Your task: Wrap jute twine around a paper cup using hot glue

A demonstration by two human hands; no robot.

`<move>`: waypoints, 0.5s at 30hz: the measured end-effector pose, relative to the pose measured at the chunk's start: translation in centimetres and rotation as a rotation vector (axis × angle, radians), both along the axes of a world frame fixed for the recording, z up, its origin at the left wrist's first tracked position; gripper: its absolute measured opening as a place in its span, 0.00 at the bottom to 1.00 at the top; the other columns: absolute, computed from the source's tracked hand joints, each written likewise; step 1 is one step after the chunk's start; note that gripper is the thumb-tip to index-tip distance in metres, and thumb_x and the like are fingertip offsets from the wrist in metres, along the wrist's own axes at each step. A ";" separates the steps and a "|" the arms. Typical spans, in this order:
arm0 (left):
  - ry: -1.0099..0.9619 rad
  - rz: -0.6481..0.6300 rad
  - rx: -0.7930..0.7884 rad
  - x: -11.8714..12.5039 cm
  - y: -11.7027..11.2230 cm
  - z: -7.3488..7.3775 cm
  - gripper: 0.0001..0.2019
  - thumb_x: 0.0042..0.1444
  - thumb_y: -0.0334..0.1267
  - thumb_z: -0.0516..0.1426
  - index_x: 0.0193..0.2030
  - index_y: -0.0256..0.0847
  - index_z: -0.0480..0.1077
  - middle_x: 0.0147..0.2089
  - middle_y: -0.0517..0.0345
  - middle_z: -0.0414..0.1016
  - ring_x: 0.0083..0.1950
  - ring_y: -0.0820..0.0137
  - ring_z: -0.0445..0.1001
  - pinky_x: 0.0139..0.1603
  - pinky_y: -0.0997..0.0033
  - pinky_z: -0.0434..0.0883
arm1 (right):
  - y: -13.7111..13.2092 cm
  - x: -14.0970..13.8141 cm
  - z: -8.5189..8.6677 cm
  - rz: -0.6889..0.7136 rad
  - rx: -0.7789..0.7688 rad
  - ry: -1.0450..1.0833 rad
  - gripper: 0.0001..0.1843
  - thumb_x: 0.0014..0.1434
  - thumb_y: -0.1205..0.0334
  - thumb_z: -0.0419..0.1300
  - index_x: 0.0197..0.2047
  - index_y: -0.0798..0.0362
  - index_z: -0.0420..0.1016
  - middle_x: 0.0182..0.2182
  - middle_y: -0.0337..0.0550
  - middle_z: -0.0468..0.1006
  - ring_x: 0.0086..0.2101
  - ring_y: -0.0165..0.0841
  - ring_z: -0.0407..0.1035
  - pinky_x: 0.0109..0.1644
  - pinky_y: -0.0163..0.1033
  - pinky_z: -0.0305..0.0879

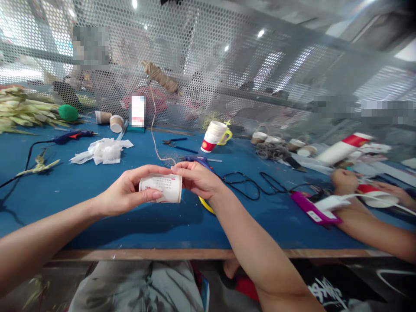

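Observation:
My left hand [125, 190] is closed around a white paper cup [169, 188] lying on its side above the blue table, thumb in front and fingers behind. Small printed writing shows on the cup's wall. At the cup's right end, my right hand [198, 177] pinches a strand of twine [154, 125] against or close to the cup; exact contact is hidden by the fingers. That strand runs up to a twine bundle [160, 78] on the mesh panel. Just behind my right hand lies a blue glue gun [196, 159], and a yellow curved piece [206, 206] shows beneath the wrist.
Stacked paper cups [212, 135] and blue-handled pliers [183, 148] stand and lie behind. Crumpled white plastic [102, 151] and another glue gun [69, 136] are left. A purple power strip [312, 210] with cables lies right, near a co-worker's hand [345, 181].

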State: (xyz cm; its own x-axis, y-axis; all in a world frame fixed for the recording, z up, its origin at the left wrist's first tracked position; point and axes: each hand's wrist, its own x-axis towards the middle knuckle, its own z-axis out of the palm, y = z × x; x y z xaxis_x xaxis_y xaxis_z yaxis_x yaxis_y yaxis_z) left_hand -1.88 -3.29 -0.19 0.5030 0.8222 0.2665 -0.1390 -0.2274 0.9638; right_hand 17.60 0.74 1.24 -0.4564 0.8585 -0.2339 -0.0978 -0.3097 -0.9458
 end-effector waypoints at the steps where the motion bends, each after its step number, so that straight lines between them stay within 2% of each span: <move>1: -0.004 0.000 0.002 0.0 0.0 0.0 0.18 0.48 0.34 0.61 0.47 0.38 0.69 0.33 0.56 0.73 0.29 0.75 0.69 0.31 0.78 0.70 | 0.0 0.0 0.0 -0.002 -0.002 0.002 0.10 0.39 0.61 0.68 0.24 0.55 0.72 0.20 0.34 0.73 0.22 0.25 0.66 0.29 0.34 0.62; 9: -0.005 0.012 0.015 0.0 0.0 0.0 0.17 0.48 0.33 0.61 0.47 0.39 0.70 0.34 0.56 0.74 0.29 0.75 0.69 0.30 0.79 0.70 | 0.1 0.0 -0.2 -0.002 -0.016 0.015 0.10 0.40 0.60 0.69 0.24 0.55 0.73 0.21 0.36 0.74 0.23 0.25 0.67 0.29 0.32 0.64; 15: -0.084 0.051 -0.037 0.1 0.2 0.3 0.18 0.47 0.32 0.62 0.47 0.40 0.70 0.41 0.54 0.75 0.34 0.74 0.72 0.34 0.80 0.71 | 0.9 0.0 -0.7 -0.067 0.028 -0.032 0.14 0.52 0.52 0.60 0.33 0.57 0.73 0.28 0.44 0.75 0.27 0.28 0.69 0.33 0.36 0.67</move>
State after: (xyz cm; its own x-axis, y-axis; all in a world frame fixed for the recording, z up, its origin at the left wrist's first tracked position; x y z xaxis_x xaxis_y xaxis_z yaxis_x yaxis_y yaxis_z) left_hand -1.80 -3.05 0.08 0.4371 0.8564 0.2747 -0.2085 -0.2006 0.9572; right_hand 17.60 1.59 0.55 -0.3902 0.8934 -0.2225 -0.0873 -0.2765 -0.9570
